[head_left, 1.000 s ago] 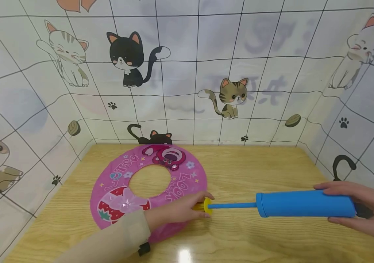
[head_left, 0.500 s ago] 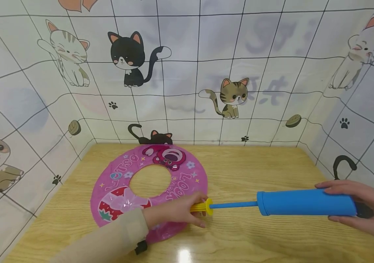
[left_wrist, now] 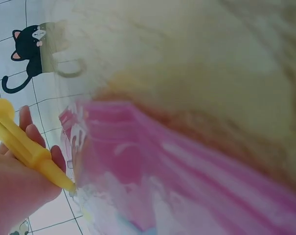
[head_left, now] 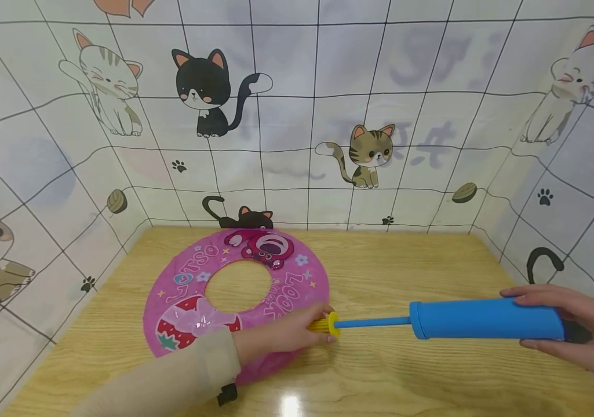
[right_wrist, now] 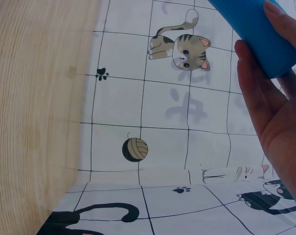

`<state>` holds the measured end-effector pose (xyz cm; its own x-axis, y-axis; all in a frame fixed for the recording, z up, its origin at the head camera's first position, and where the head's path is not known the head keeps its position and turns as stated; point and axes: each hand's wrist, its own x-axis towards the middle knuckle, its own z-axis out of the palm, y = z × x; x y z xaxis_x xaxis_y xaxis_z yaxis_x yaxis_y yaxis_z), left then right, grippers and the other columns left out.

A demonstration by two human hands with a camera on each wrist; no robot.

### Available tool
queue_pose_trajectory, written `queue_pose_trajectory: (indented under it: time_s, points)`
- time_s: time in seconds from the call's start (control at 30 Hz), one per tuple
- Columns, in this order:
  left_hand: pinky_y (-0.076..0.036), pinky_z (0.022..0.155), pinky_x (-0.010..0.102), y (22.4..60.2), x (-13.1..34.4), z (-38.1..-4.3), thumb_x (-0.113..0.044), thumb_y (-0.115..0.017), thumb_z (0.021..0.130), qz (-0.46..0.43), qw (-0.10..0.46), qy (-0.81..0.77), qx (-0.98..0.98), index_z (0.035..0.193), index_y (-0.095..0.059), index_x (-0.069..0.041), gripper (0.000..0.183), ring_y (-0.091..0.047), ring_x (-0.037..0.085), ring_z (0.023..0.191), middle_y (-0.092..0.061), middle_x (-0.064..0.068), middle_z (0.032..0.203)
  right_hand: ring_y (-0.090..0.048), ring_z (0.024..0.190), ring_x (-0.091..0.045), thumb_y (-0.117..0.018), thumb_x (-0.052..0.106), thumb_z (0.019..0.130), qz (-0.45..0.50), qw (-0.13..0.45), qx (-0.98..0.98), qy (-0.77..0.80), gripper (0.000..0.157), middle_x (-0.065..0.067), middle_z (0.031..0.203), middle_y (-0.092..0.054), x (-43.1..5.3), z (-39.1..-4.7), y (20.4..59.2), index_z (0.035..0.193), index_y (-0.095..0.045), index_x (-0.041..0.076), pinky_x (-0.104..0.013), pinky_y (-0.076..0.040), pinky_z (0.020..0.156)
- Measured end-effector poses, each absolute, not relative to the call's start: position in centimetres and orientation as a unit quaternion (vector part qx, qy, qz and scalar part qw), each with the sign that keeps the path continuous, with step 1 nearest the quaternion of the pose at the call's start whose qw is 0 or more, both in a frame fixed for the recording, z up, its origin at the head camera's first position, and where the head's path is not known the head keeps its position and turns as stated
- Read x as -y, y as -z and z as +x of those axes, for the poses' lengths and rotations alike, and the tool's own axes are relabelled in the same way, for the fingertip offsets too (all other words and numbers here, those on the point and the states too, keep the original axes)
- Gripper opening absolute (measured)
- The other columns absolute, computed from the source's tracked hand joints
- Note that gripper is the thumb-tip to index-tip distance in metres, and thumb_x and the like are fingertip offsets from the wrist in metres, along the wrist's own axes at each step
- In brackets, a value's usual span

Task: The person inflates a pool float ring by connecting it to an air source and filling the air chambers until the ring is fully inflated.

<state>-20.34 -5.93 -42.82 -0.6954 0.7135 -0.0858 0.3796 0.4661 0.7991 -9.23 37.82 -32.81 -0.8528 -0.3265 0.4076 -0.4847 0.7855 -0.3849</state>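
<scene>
A blue hand pump point(head_left: 487, 319) is held sideways above the table, its thin blue rod point(head_left: 372, 322) pointing left to a yellow nozzle point(head_left: 322, 325). My left hand point(head_left: 281, 335) grips this nozzle, with fingers and thumb around its flanged end. In the left wrist view the tapered nozzle tip point(left_wrist: 64, 182) meets the pink swim ring point(left_wrist: 133, 161); whether it sits inside a valve cannot be made out. My right hand point(head_left: 589, 330) holds the right end of the pump's barrel, thumb and fingers on opposite sides. Beneath my left forearm lies the inflated pink swim ring point(head_left: 179, 289), printed with strawberries and a bear.
The wood-grain table point(head_left: 406, 260) extends right of the ring and below the pump. White tiled-pattern sheeting point(head_left: 286, 127) with cartoon cats encloses the back and both sides. A black strap piece point(head_left: 227, 394) shows under the left sleeve.
My left fingers loosened around the yellow nozzle half a second ago and now close on it again. The pump barrel has risen very slightly; the ring stays in place.
</scene>
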Motion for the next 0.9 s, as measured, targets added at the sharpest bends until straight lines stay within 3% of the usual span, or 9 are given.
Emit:
queue_pose_trajectory:
  time_s: [0.23,0.4,0.6,0.9]
  points:
    - [-0.046,0.091,0.029,43.0,5.5,-20.8,-0.027,-0.069,0.092,0.357,0.223,-0.418,-0.805,0.127,-0.046,-0.019,0.042,-0.056,0.011,0.095,-0.061,-0.002,0.108,-0.041,0.114,0.011,-0.086,-0.012,0.056,0.21,0.157,0.923,-0.282,0.077,0.02,0.132,-0.05,-38.0,-9.4,32.7,0.126,-0.06,0.007,-0.018,-0.049,0.067]
    - [-0.042,0.1,0.035,43.1,5.2,-20.9,-0.03,-0.068,0.093,0.343,0.216,-0.413,-0.815,0.126,-0.048,-0.021,0.04,-0.054,0.013,0.114,-0.06,-0.001,0.121,-0.044,0.112,0.011,-0.085,-0.009,0.063,0.195,0.132,0.92,-0.313,0.07,0.019,0.131,-0.051,-36.9,-9.6,33.2,0.127,-0.059,0.008,-0.019,-0.051,0.071]
    - [-0.041,0.101,0.036,43.1,4.7,-20.9,-0.027,-0.07,0.091,0.336,0.209,-0.426,-0.814,0.122,-0.05,-0.02,0.038,-0.055,0.014,0.114,-0.061,-0.001,0.12,-0.048,0.109,0.012,-0.086,-0.005,0.064,0.2,0.14,0.908,-0.341,0.065,0.019,0.124,-0.059,-34.3,-10.3,33.7,0.123,-0.064,0.01,-0.008,-0.044,0.078]
    - [-0.038,0.106,0.038,43.1,3.8,-20.7,-0.023,-0.074,0.088,0.324,0.224,-0.445,-0.804,0.127,-0.048,-0.016,0.047,-0.051,0.019,0.124,-0.06,0.002,0.128,-0.057,0.098,0.003,-0.089,0.013,0.067,0.188,0.104,0.914,-0.344,0.06,0.013,0.121,-0.06,-30.6,-11.8,34.8,0.123,-0.066,0.017,-0.022,-0.052,0.071]
